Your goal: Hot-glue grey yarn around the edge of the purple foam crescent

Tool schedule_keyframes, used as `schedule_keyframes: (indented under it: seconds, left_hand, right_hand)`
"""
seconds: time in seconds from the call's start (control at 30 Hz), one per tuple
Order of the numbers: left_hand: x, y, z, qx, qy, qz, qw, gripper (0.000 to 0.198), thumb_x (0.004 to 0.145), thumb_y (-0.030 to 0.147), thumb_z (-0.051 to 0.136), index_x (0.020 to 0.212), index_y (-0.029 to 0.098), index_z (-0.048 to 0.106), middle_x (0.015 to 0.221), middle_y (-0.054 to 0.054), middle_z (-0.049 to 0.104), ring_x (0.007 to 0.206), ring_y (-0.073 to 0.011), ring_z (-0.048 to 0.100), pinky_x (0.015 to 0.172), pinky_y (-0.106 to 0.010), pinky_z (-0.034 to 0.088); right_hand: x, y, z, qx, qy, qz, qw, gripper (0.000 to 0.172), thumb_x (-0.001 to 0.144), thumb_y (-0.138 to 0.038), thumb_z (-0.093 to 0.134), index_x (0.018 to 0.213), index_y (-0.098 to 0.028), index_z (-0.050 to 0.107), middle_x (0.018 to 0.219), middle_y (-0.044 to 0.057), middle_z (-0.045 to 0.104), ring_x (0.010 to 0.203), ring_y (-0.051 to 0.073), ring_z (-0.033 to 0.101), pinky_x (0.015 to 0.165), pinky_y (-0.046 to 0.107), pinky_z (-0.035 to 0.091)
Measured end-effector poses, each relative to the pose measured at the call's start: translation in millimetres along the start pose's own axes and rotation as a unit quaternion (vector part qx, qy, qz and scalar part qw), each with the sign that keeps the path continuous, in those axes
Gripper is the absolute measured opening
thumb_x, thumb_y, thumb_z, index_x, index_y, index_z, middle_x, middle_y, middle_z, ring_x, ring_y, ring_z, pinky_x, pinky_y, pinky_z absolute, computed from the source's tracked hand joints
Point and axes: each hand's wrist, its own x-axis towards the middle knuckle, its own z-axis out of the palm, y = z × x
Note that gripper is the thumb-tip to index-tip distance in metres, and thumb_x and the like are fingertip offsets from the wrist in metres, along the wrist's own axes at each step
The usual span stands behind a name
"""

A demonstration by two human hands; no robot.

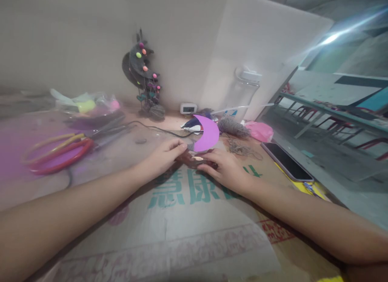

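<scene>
A purple crescent moon cutout (pixel 210 135) stands up between my hands, its lower tip wrapped in grey yarn (pixel 190 146). My left hand (pixel 168 155) is closed, thumb and fingers pinching that wrapped tip. Just below the crescent, my right hand (pixel 226 166) is closed with curled fingers. What it grips is blurred and partly hidden. Dark brownish material shows between the two hands, too smeared to name. Behind the crescent lies a ball of grey yarn (pixel 233 126), with loose grey strands (pixel 241 147) in front of it.
Red-and-yellow-handled scissors (pixel 60 152) lie at left on purple sheet material. Behind them is a plastic bag of colourful bits (pixel 91 106). A decorated grey moon ornament (pixel 142 67) hangs at the wall near a small digital clock (pixel 188 108). A phone (pixel 287 161) rests by the table's right edge.
</scene>
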Motion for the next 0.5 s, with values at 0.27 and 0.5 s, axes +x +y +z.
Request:
schedule_keyframes:
  seconds: [0.27, 0.5]
  left_hand:
    - [0.7, -3.1, -1.4, -0.004, 0.006, 0.009, 1.000, 0.024, 0.086, 0.035, 0.056, 0.072, 0.016, 0.057, 0.072, -0.002, 0.066, 0.070, -0.0135, 0.063, 0.066, -0.024, 0.049]
    - [-1.9, 4.8, -0.8, 0.100, 0.014, 0.014, 0.995, 0.030, 0.088, 0.040, 0.049, 0.066, 0.019, 0.046, 0.052, 0.004, 0.048, 0.040, -0.0077, 0.038, 0.041, -0.021, 0.027]
  right_hand:
    - [-0.7, 1.2, 2.0, -0.008, -0.001, -0.002, 1.000, 0.028, 0.089, -0.038, 0.061, 0.108, -0.019, 0.071, 0.095, 0.009, 0.073, 0.087, 0.021, 0.066, 0.077, 0.032, 0.049]
    - [0.9, -1.1, 0.0, 0.017, -0.026, 0.021, 0.999, 0.027, 0.090, -0.037, 0.059, 0.106, -0.020, 0.072, 0.092, 0.009, 0.073, 0.083, 0.020, 0.065, 0.074, 0.031, 0.049]
